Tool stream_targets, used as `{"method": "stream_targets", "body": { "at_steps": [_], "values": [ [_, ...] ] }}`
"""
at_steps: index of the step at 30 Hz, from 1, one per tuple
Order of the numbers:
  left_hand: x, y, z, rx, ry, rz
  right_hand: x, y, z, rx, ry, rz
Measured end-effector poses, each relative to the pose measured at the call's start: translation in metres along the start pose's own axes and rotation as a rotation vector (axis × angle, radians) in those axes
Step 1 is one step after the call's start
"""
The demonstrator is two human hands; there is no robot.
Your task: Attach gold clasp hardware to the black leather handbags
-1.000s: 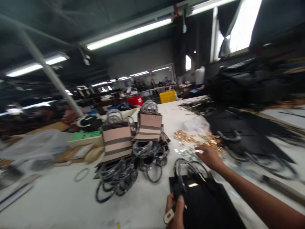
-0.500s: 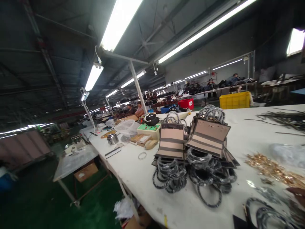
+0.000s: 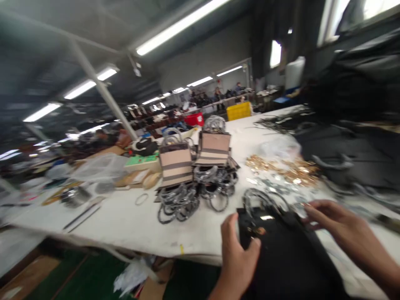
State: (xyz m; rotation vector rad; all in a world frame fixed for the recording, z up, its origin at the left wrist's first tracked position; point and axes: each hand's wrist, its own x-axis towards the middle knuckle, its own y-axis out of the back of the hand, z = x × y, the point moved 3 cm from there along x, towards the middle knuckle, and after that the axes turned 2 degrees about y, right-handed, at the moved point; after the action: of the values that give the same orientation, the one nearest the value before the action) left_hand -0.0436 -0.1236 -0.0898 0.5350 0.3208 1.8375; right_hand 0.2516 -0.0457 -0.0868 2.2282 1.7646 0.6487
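Note:
A black handbag [image 3: 281, 250] with ring handles [image 3: 258, 200] wrapped in clear film lies at the table's front, and a small gold fitting [image 3: 259, 230] shows near its top. My left hand [image 3: 239, 256] grips the bag's upper left edge, thumb on the front and fingers behind. Beside the bag's upper right corner, my right hand [image 3: 334, 218] has its fingers drawn together over scattered silver metal pieces [image 3: 278, 185]. Blur hides what, if anything, sits in those fingertips. Gold metal fittings [image 3: 290, 168] lie heaped beyond the bag.
Striped beige-and-black bags [image 3: 176, 164] with wrapped handles are stacked mid-table. Left of them are a green-topped machine [image 3: 142, 159], a clear plastic bin [image 3: 100, 166] and a loose ring [image 3: 141, 199]. Black bags [image 3: 353, 150] are piled at the right. The table's front edge [image 3: 125, 248] runs below.
The view has swung right and down. Both my hands and the black handbag now show in full; before, only a bit of the bag, its handles and a blurred hand edge appeared at lower right.

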Motion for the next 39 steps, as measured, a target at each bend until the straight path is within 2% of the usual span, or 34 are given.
{"method": "stream_targets", "body": {
  "at_steps": [1, 3, 7, 11, 15, 19, 24, 29, 34, 37, 39],
  "values": [
    [0.006, 0.003, 0.01, 0.052, -0.117, 0.001, -0.018, -0.001, -0.008, 0.124, -0.078, -0.059],
    [0.021, 0.001, 0.029, 0.138, -0.327, -0.043, -0.043, -0.01, -0.017, 0.201, -0.095, -0.116],
    [0.038, -0.019, 0.061, 0.253, -0.662, -0.243, -0.072, -0.028, -0.012, -0.045, 0.121, -0.133],
    [0.046, -0.047, 0.084, 0.403, -0.828, -0.414, -0.078, -0.025, -0.007, -0.273, 0.157, -0.19],
    [0.067, -0.077, 0.089, 0.552, -0.89, -0.558, -0.071, -0.016, -0.015, -0.339, 0.176, -0.256],
    [0.084, -0.097, 0.092, 0.614, -0.932, -0.693, -0.069, -0.015, -0.019, -0.21, 0.177, -0.203],
    [0.085, -0.105, 0.11, 0.679, -1.043, -0.843, -0.069, -0.034, -0.013, 0.01, 0.165, -0.149],
    [0.087, -0.117, 0.126, 0.772, -1.022, -0.964, -0.071, -0.048, -0.006, 0.03, 0.215, -0.072],
    [0.09, -0.13, 0.134, 0.782, -1.024, -1.022, -0.072, -0.047, -0.007, 0.044, 0.279, -0.072],
    [0.096, -0.133, 0.139, 0.774, -1.025, -1.046, -0.073, -0.043, -0.011, 0.071, 0.276, -0.067],
    [0.101, -0.134, 0.143, 0.711, -0.983, -1.103, -0.074, -0.04, -0.012, 0.101, 0.275, -0.058]
  ]
}}
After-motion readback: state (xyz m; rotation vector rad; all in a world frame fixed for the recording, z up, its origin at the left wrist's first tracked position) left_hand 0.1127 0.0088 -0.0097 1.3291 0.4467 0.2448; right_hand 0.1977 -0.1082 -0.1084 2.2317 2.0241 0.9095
